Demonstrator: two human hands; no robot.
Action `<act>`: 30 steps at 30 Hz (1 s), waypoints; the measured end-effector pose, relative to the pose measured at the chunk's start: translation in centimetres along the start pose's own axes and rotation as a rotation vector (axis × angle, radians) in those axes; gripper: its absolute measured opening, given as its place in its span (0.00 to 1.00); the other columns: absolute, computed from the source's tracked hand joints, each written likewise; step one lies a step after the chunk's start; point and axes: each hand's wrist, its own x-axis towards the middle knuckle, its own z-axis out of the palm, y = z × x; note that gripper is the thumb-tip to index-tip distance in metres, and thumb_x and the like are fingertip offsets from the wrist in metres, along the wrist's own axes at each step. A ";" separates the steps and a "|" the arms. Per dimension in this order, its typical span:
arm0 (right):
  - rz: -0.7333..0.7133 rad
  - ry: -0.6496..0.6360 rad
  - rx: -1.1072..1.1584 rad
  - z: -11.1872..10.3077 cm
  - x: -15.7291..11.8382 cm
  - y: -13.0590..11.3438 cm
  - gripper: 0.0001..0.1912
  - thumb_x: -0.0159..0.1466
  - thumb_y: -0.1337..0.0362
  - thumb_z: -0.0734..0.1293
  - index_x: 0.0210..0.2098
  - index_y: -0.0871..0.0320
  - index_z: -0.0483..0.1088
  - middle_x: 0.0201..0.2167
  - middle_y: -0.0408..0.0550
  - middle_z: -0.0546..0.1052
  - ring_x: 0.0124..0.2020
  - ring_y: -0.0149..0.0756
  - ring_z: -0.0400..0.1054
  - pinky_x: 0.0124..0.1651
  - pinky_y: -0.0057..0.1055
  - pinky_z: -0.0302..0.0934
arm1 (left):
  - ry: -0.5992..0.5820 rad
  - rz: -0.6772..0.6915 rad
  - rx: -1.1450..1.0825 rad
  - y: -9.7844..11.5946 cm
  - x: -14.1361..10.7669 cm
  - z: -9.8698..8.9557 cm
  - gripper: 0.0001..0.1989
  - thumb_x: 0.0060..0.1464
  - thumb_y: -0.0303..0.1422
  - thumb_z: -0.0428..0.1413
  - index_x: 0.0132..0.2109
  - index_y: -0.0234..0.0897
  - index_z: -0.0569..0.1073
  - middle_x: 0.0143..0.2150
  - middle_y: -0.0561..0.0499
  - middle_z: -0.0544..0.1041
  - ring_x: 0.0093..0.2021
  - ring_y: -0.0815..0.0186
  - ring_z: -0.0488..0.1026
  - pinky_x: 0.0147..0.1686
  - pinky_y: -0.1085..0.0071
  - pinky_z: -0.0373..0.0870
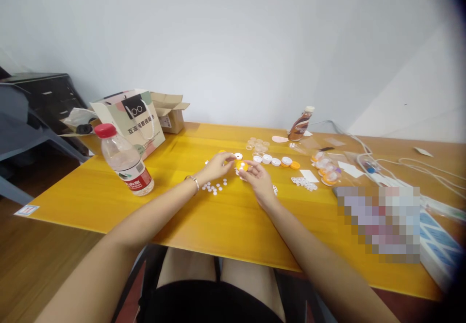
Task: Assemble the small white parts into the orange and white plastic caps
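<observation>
My right hand (260,183) grips a small orange round piece (241,166) with white spots on its face, thumb and fingers at its edge. Just left of it, my left hand (217,167) has its fingertips drawn together; whatever they pinch is too small to make out. A white ring-shaped piece (238,156) lies right behind the left fingertips. Small white discs (214,187) are scattered on the table below my left hand. Behind my right hand runs a row of round white pieces (267,159), ending in orange ones (294,165).
Clear round pieces (257,144) lie farther back on the yellow table (204,226). A red-capped water bottle (125,163), paper bag (131,124) and cardboard box (171,112) stand left. Rightward are a brown drink bottle (301,124), more white bits (304,183), orange-and-clear pieces (326,169) and cables (418,165).
</observation>
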 end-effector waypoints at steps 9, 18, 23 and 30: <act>-0.091 0.142 0.060 -0.8 0.7 -0.4 0.22 0.46 0.60 0.71 0.40 0.57 0.65 0.32 0.45 0.74 0.33 0.31 0.68 0.43 0.34 0.62 | -0.118 0.038 0.035 -0.2 6.3 6.4 0.11 0.31 0.21 0.60 0.28 0.34 0.71 0.31 0.46 0.71 0.37 0.58 0.67 0.41 0.66 0.60; -0.099 0.117 0.017 -0.8 0.8 -0.3 0.22 0.46 0.59 0.70 0.39 0.56 0.65 0.34 0.47 0.74 0.34 0.33 0.68 0.43 0.35 0.63 | -0.034 0.002 -0.043 -0.9 6.0 7.5 0.09 0.32 0.25 0.61 0.23 0.35 0.67 0.31 0.47 0.69 0.39 0.58 0.64 0.42 0.67 0.59; -0.123 0.131 0.030 -1.0 0.9 -0.3 0.22 0.46 0.59 0.70 0.40 0.56 0.64 0.34 0.47 0.74 0.35 0.34 0.69 0.43 0.35 0.62 | 0.056 -0.049 -0.138 -0.6 4.8 5.9 0.07 0.36 0.25 0.59 0.26 0.35 0.68 0.37 0.47 0.70 0.44 0.60 0.64 0.47 0.66 0.57; -0.101 0.125 -0.018 -0.8 0.7 -0.1 0.22 0.46 0.59 0.70 0.40 0.56 0.65 0.30 0.45 0.74 0.32 0.33 0.69 0.39 0.34 0.63 | 0.082 -0.336 -0.761 0.8 0.5 0.1 0.10 0.46 0.37 0.55 0.31 0.34 0.67 0.33 0.50 0.73 0.35 0.69 0.69 0.35 0.74 0.63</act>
